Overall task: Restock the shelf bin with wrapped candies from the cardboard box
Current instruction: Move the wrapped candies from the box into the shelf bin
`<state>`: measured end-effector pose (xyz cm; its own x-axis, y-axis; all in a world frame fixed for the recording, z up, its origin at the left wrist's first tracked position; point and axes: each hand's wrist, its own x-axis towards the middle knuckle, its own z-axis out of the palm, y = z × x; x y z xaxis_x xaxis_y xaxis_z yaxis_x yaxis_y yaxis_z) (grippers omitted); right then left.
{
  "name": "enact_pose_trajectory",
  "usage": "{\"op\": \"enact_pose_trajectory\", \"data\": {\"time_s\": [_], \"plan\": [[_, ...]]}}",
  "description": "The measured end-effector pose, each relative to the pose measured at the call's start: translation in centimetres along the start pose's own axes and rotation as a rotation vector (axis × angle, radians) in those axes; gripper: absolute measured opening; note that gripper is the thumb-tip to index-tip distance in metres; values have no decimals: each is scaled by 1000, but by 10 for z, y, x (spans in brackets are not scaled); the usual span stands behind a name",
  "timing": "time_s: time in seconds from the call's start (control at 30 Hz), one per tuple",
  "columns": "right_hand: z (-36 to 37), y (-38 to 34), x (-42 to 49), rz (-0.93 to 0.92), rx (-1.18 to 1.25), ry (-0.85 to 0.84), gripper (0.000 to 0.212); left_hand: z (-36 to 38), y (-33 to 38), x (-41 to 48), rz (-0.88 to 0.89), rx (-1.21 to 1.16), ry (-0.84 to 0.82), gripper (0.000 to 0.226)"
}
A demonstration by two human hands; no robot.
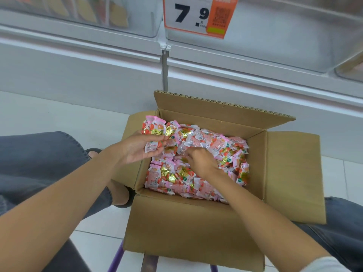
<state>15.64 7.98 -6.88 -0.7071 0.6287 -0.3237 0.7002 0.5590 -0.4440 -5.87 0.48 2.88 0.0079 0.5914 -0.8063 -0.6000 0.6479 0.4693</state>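
Candies (206, 138): we see them filling the cardboard box (186, 222).
Left grip (137, 150): holds a bunch at the box's 10 o'clock corner.
Right grip (198, 161): curls round Candies mid-pile.
Shelf bin (284, 36): at 12 o'clock, above.

The wrapped candies (214, 141) are pink, red and gold; the cardboard box (186, 222) brown.

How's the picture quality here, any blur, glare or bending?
Head view: soft, even light with faint shadows; the shelf edge bows from the wide lens; the price tag and upper bins are blurred; gold foil on the candies glints in the box.
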Motion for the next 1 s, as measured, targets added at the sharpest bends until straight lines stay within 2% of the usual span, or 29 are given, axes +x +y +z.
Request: {"op": "enact_pose_trajectory", "data": {"time_s": [0.1,0.2,0.27,0.37,0.43,0.5,0.63,0.73,0.77,0.87,0.93,1.0], "plan": [[-55,-3,-13,179,431,135,11,6,0,-3,37,-5,18,68],[-109,-23,-25,221,881,160,7,16,4,-6,72,-46,-32,91],[-128,-40,-28,202,1038,139,8,33,8,-16,79,-39,-108,84],[-136,-65,-31,203,1006,156,9,58,13,-29,137,-13,-180,41],[-140,-76,-32,200,875,209,7,70,19,-38,152,1,-222,49],[-153,-84,-34,200,846,258,4,76,28,-46,162,11,-244,57],[-192,-92,-41,136,938,176,37,86,48,-70,272,172,-280,26],[-217,-99,-45,98,854,108,60,95,64,-94,350,267,-342,30],[-224,-102,-46,56,836,93,56,99,69,-101,367,284,-348,32],[-244,-114,-53,-81,874,88,23,109,81,-123,414,354,-358,35],[-253,-121,-57,-135,879,101,20,114,87,-136,454,442,-372,36],[-260,-127,-59,-169,903,132,32,119,91,-146,495,521,-372,46]]}}
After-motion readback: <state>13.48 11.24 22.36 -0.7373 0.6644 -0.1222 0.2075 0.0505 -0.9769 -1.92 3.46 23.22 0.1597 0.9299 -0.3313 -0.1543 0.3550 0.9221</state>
